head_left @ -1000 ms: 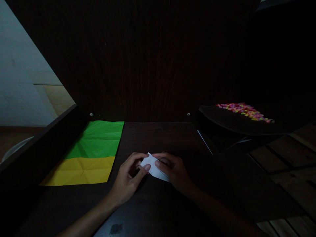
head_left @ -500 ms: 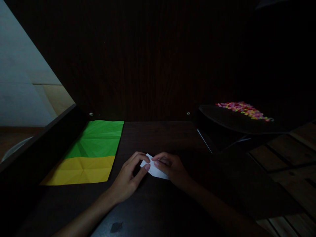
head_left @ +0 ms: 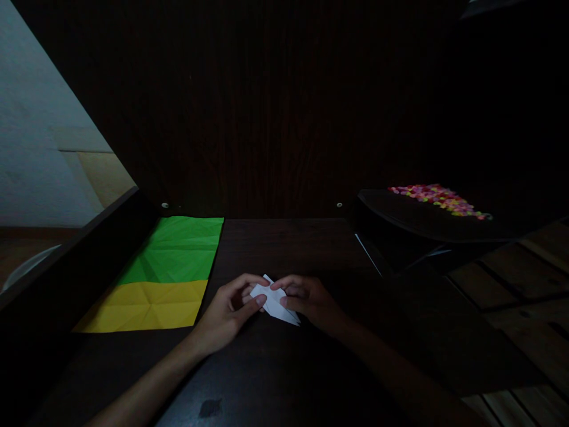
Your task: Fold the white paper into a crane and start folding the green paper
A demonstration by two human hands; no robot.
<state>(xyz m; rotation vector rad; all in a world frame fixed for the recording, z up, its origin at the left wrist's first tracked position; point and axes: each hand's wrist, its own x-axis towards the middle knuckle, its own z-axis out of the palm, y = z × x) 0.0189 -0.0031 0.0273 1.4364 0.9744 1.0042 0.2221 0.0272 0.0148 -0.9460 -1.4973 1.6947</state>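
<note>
Low in the dim frame, just right of centre: white paper (head_left: 274, 302), folded small, pinched from both sides over a dark desk (head_left: 284, 249). Left hand (head_left: 229, 311) curled, thumb and forefinger closed on the paper's left edge; right hand (head_left: 306, 299) likewise bent, fingertips gripping its upper right. At left of frame, flat on the desk, a creased green sheet (head_left: 178, 249) overlapping a yellow sheet (head_left: 146, 305). At right, coloured beads (head_left: 438, 198) on a dark tray (head_left: 413, 219).

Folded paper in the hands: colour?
White; the folded paper shows best in the head view, pinched between left hand and right hand.
</note>
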